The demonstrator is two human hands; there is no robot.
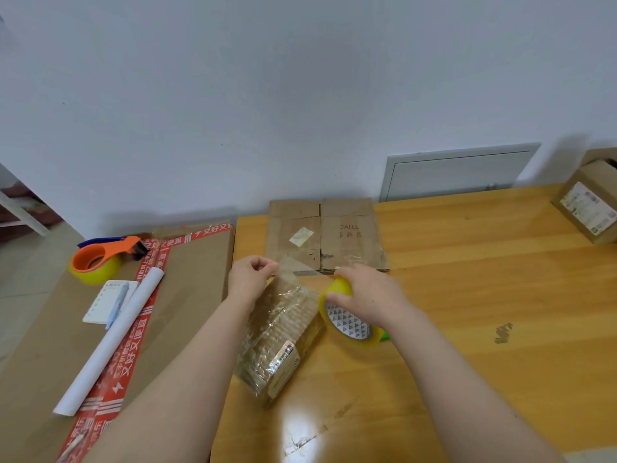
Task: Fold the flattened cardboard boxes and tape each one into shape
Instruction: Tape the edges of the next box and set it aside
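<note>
Small cardboard box (277, 342), glossy and crinkled under clear tape, lies on the varnished wood surface (467, 295). Left hand (252, 279) pinches the transparent tape strip (289, 266) above the box's far end. Right hand (367, 292) curls round the yellow tape roll (349, 324) beside the box. Flattened cardboard box (325, 233) lies behind, by the wall.

Wooden table (484, 279) set against a plain white wall (300, 95), grey panel (457, 172) let into the wall behind the table, pale floor (23, 275) seen left of the table, light reflected on its varnish.
</note>
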